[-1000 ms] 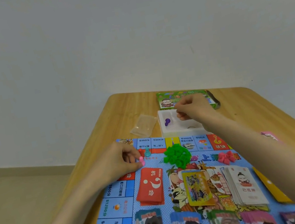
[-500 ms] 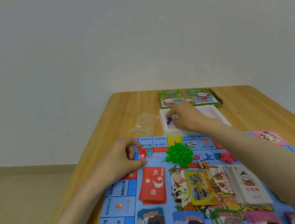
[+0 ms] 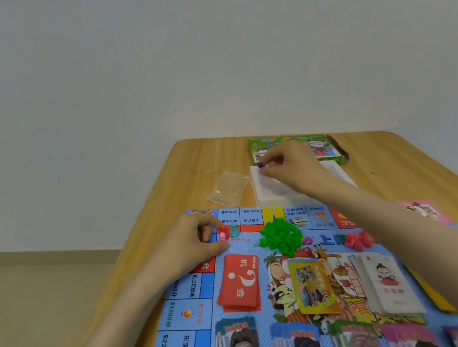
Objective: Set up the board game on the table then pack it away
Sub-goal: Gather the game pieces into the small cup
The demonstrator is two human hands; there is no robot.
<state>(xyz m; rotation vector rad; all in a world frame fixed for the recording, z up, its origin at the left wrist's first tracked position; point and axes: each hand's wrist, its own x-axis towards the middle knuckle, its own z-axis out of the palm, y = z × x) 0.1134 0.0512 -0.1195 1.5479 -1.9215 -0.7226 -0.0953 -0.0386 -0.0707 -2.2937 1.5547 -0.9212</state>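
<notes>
Setup looks nearly done: the board (image 3: 183, 303) lies flat on the counter (image 3: 404, 167), long axis running from the person toward the wall, with cards (image 3: 239, 284), green houses (image 3: 280, 236) and red pieces (image 3: 357, 239) laid on it. 3 pawns, red (image 3: 224, 228), pink (image 3: 222, 236) and teal (image 3: 234, 230), stand upright at its far left corner. The left grip (image 3: 194, 243) curls round them, thumb just beside the pink one; whether it pinches any I cannot tell. The right grip (image 3: 285, 169) pinches a purple pawn (image 3: 260, 164) over the tray's (image 3: 334, 173) far left corner, beyond the board. That pawn seems to point leftward, though it is too small to be sure. Placing it remains, then all the packing.
</notes>
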